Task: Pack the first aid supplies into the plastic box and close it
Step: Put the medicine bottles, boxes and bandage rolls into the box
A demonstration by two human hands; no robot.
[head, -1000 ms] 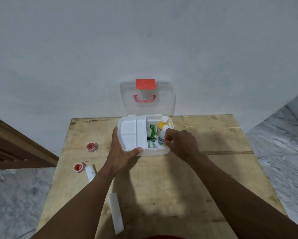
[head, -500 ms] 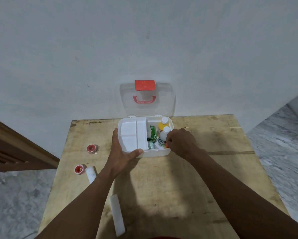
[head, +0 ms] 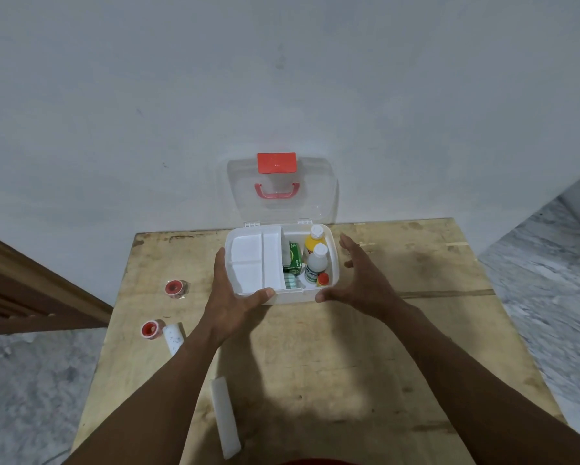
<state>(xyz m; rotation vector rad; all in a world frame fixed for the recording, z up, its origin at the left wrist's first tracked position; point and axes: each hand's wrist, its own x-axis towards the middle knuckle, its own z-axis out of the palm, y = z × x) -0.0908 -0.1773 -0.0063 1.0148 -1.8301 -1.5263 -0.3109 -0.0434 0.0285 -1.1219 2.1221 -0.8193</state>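
Two white rolls (head: 226, 418) and two red tapes (head: 151, 329) lie loose on the wooden counter (head: 399, 347). The left hand (head: 229, 297) grips the box (head: 283, 298) at its near-left corner; the right hand (head: 359, 280), fingers spread, holds nothing beside it. Inside stand two bottles (head: 316, 263); other items are unclear. The lid (head: 281, 189) leans on the grey wall (head: 281, 78).

Lighting: dim, even, cool-toned, falling from above and behind the viewer. Shadows: soft and dark, spreading across the tabletop (head: 416, 347) beneath both forearms toward its near edge. Glare: faint sheen showing on the clear lid (head: 315, 193). Distortion: wide-angle lens bending the frame edges; floor (head: 550, 280) at right smearing slightly.
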